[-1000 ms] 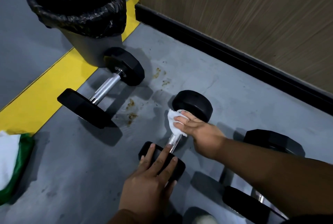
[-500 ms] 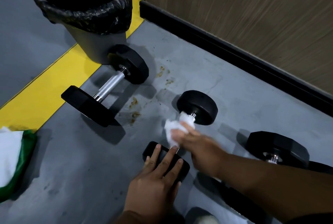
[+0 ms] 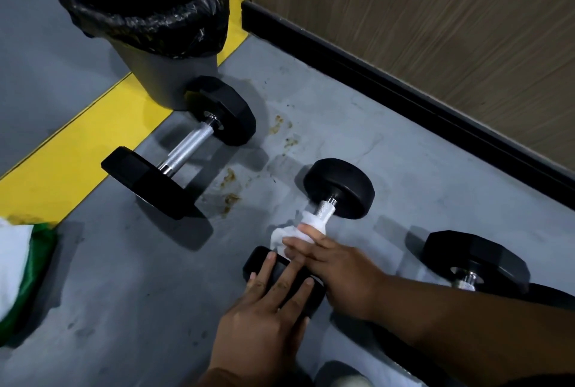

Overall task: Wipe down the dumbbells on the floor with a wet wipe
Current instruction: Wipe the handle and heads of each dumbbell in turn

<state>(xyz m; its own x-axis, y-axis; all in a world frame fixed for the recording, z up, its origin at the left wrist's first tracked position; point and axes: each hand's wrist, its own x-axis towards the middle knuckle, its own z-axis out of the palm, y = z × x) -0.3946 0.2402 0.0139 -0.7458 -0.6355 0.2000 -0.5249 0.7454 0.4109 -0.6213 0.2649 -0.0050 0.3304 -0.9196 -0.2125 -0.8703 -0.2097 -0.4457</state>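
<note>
Dumbbell point(image 3: 323, 218), the small round-headed one, lies on the grey floor point(image 3: 124, 293) at centre, its far head toward the wall point(image 3: 435, 29). Step in hand, as judged: wiping the handle. Right hand point(image 3: 339, 271) pinches the white wipe point(image 3: 295, 232) around the near part of the handle; bare knurled metal shows between wipe and far head. Left hand point(image 3: 267, 309) lies flat, fingers spread, pressing on the near head to hold the dumbbell from rolling.

Next move calls for running the wipe along the exposed handle to the far head, then over both heads; the left hand must shift off the near head before that surface can be reached.

Surroundings: a larger hex dumbbell point(image 3: 177, 156) lies to the left, its far head touching or just beside the bin point(image 3: 149, 32) with its black liner. A third dumbbell point(image 3: 476, 262) lies at right, partly hidden by the right forearm. Brown stains point(image 3: 230, 187) mark the floor between the first two. A white and green object point(image 3: 18, 271) sits at the left edge; it cannot be identified. Nothing blocks the handle stroke
</note>
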